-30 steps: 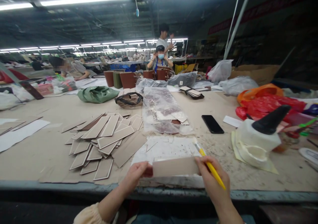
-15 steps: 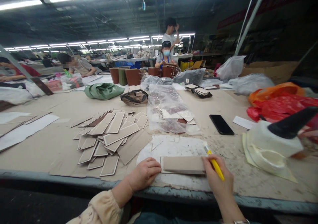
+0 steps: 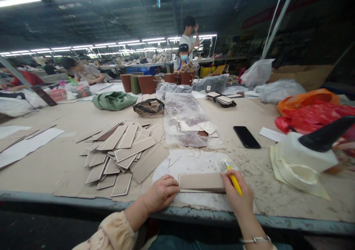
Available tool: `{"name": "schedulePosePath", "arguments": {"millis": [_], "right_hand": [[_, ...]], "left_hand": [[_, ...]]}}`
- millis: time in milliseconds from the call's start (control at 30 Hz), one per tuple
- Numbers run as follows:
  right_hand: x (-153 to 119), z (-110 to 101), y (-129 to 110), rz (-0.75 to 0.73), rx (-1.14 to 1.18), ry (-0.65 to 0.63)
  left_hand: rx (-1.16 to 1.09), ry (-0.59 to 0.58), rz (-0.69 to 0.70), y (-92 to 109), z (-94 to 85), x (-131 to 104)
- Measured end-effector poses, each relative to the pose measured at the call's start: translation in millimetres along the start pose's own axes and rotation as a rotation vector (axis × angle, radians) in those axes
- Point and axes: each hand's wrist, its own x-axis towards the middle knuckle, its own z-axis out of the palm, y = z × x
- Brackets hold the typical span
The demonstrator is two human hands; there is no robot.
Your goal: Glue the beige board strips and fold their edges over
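Observation:
A long beige strip lies on a slightly larger pale-edged piece, in front of me on a stained white sheet. At its left end rests my left hand, fingers curled together against the edge. My right hand pinches the strip's right end. Held in that same hand is a yellow-handled brush, its pale tip pointing up and away. Left of the sheet is a loose pile of beige pieces with light borders.
A black phone and a white glue container with a black spout are on the right, near red plastic bags. Clear plastic covers some pieces ahead. Brown bags and co-workers are beyond. The table's blue edge runs in front.
My right hand has moved left with the brush and the strip. The strip's left end now sits closer to the left edge of the piece below. My left hand has barely moved.

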Motion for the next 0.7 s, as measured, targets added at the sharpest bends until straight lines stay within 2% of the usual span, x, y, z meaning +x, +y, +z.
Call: {"name": "schedulePosePath", "arguments": {"millis": [400, 567, 700], "right_hand": [[-4.5, 0.4, -1.0, -0.070, -0.082, -0.004], [-7.2, 1.7, -3.0, -0.056, -0.071, 0.030], [-4.9, 0.8, 2.2, -0.055, -0.065, 0.001]], "left_hand": [[0.017, -0.002, -0.001, -1.7, 2.7, -1.5], [0.024, 0.003, -0.003, -1.1, 2.3, -1.1], [0.013, -0.002, -0.013, -0.6, 1.9, -1.1]]}}
